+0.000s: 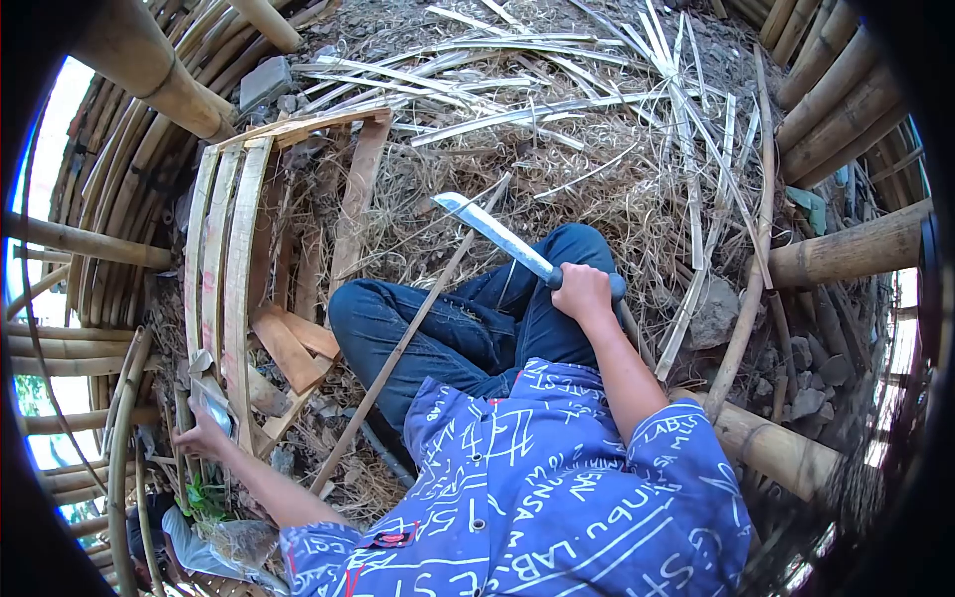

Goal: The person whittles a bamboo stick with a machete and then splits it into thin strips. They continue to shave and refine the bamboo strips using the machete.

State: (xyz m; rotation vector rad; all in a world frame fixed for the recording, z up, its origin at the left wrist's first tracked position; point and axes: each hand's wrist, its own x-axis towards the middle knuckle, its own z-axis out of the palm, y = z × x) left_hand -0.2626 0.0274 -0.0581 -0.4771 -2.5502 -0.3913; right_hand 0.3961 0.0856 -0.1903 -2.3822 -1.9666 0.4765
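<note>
My right hand (583, 293) is wrapped round the dark handle of a machete (496, 235). Its long pale blade points up and to the left, above my bent knee. At the far left, my left hand (204, 434) reaches down beside a wooden crate (239, 269). Its fingers are bent at a shiny, clear-looking object (213, 406), which I cannot make out well. A thin bamboo strip (403, 343) slants across my crossed legs, untouched by either hand.
Pale split strips (497, 95) and fibrous shavings (587, 179) cover the ground ahead. Thick bamboo poles (846, 244) enclose both sides. A grey rock (712, 310) lies at the right, a concrete block (264, 84) at the back left. Wood pieces (288, 348) lie by the crate.
</note>
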